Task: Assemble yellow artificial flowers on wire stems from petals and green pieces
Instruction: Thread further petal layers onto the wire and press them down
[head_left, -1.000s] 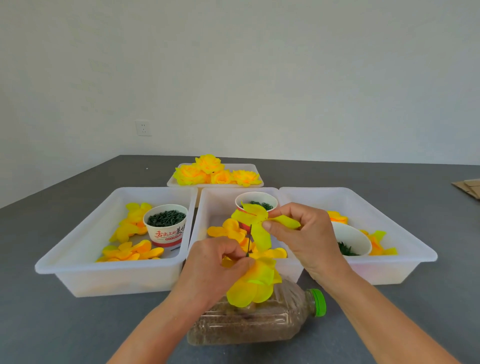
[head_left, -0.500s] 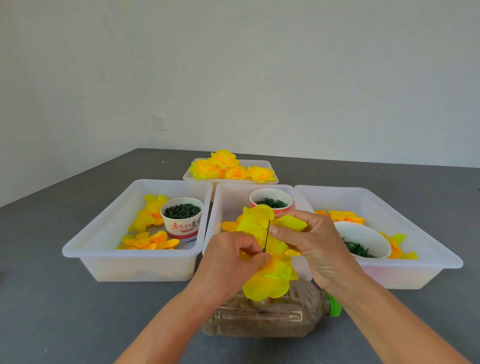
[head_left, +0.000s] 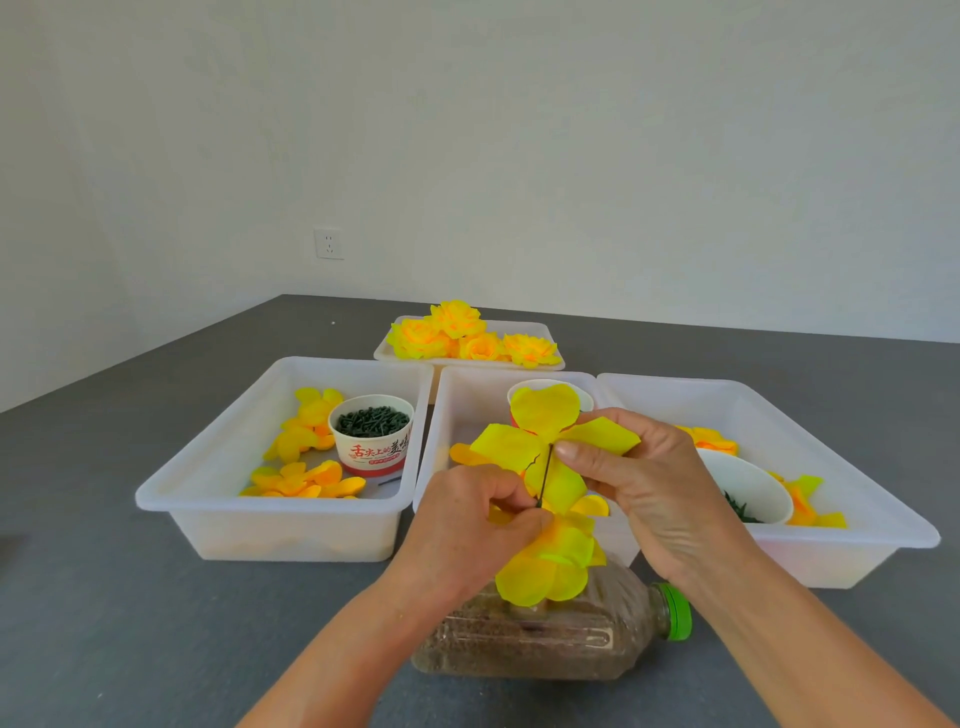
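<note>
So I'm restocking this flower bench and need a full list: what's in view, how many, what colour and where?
bins: three, white, side by side on the table
far tray: one, white, behind the bins
finished flowers: about four, yellow-orange, in far tray
paper cup: one, red-white, left bin, full of dark green pieces
loose petals: several, yellow-orange, left bin
white bowl: one, right bin
bottle: one, clear, green cap, lying in front
wire stem: one, dark, between the hands
petal piece: one, yellow, on the wire
left hand: pinches wire stem
right hand: holds petal piece
</note>
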